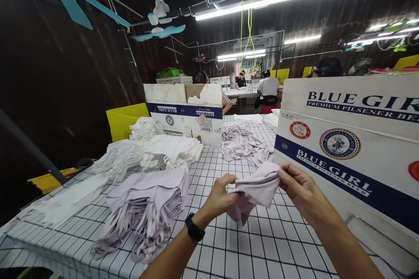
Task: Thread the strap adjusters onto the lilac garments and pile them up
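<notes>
One layered stack of lilac fabric (150, 187) with looped straps lies on the grid-patterned tabletop (225, 250). One rear cardboard panel (180, 123) reads "BLUE GIRL". Above the tabletop, the left hand (219, 198), grip pinching, holds one soft, folded lilac cloth (260, 186); the right hand (299, 185) pinches its opposite edge. One right cardboard panel (386, 139) reads "BLUE GIRL", "PREMIUM PILSENER".

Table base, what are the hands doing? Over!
Left hand and right hand gripping pale purple cloth. Cloth rumpled between them. Big box standing beside right hand; cloth unblocked.
</notes>
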{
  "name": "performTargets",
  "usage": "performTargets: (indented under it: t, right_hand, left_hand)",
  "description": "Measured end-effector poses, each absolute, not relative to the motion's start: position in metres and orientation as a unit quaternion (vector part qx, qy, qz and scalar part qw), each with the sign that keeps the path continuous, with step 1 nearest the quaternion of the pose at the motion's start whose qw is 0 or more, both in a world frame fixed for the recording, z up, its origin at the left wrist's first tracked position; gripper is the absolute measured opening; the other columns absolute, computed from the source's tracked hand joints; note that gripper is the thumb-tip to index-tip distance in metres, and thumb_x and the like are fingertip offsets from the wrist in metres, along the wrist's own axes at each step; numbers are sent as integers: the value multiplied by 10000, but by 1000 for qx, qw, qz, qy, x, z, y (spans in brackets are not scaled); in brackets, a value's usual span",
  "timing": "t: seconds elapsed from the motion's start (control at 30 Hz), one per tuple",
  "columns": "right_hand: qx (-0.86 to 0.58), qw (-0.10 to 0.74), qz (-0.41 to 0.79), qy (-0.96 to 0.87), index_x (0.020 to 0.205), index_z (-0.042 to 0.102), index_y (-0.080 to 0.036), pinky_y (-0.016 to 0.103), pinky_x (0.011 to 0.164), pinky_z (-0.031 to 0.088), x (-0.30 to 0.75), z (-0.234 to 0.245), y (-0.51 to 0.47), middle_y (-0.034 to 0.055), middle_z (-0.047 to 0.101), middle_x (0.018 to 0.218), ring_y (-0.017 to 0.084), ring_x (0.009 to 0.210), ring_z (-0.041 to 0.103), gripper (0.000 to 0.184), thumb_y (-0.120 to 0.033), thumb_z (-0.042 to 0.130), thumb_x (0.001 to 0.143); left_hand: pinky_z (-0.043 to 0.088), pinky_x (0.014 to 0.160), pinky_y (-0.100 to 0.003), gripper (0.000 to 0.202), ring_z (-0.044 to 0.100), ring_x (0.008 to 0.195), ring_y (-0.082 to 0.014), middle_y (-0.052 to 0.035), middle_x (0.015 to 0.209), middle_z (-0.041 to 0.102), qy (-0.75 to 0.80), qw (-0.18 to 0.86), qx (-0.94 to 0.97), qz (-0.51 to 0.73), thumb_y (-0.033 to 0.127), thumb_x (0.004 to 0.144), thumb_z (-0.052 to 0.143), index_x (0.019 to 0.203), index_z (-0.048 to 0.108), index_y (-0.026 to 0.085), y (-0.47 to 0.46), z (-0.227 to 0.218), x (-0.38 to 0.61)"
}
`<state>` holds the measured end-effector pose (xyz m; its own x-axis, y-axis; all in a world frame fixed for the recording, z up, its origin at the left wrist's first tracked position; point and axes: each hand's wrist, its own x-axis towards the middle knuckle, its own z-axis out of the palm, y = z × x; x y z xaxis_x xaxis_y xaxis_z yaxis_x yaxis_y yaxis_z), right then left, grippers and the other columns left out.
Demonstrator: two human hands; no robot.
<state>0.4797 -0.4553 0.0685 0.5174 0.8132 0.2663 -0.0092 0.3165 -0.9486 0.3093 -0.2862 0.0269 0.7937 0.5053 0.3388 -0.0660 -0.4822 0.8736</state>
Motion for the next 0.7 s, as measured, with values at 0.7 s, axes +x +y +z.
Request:
performTargets:
  t: [0.7]
  right_hand:
    - [-722,528,242,-377,975,709,-216,363,835,540,445,0,-498,66,713,910,221,875,663,332,-532,651,892]
  left_hand:
    - [510,669,-324,157,594,749,-193,-20,774,616,255,434,843,188,356,846,659,830,630,202,-250,8,220]
